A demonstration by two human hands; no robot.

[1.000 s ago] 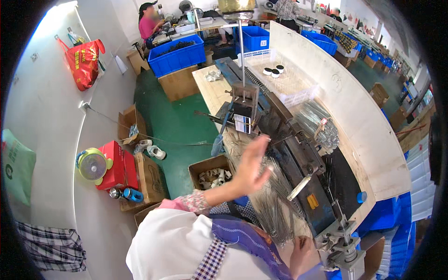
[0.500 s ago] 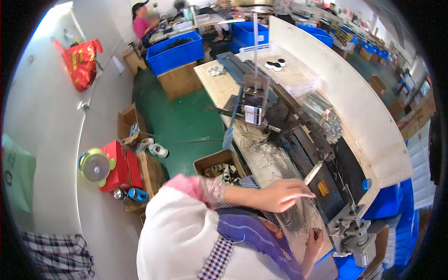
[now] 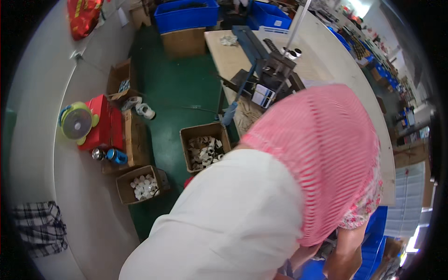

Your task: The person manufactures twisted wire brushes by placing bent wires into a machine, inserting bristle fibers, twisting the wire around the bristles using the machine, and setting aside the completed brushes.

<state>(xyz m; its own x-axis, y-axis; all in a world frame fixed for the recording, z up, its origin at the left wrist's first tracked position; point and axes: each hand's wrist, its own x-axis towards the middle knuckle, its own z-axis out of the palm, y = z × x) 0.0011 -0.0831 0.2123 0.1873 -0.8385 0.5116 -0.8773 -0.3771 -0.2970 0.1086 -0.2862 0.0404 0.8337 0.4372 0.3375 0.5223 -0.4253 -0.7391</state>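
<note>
My left arm, in a white sleeve with a pink striped upper part and a floral cuff, reaches across to the lower right. Its bare forearm bends down towards my left hand, whose fingers are hidden at the lower edge. Part of my right hand or wrist shows beside it, under the sleeve, and its fingers cannot be made out. Both are beside a blue bin. Between the forearms is a greyish thing, too covered to name.
The workbench carries a dark metal fixture with a blue-handled lever. On the green floor are a carton of white and dark scraps, a carton of white pieces, shoes and a red box.
My left arm has swung right and down over the bench, its sleeve covering the wires and clamp. Both hands have moved towards the lower right, beside the blue bin. The view has tilted down.
</note>
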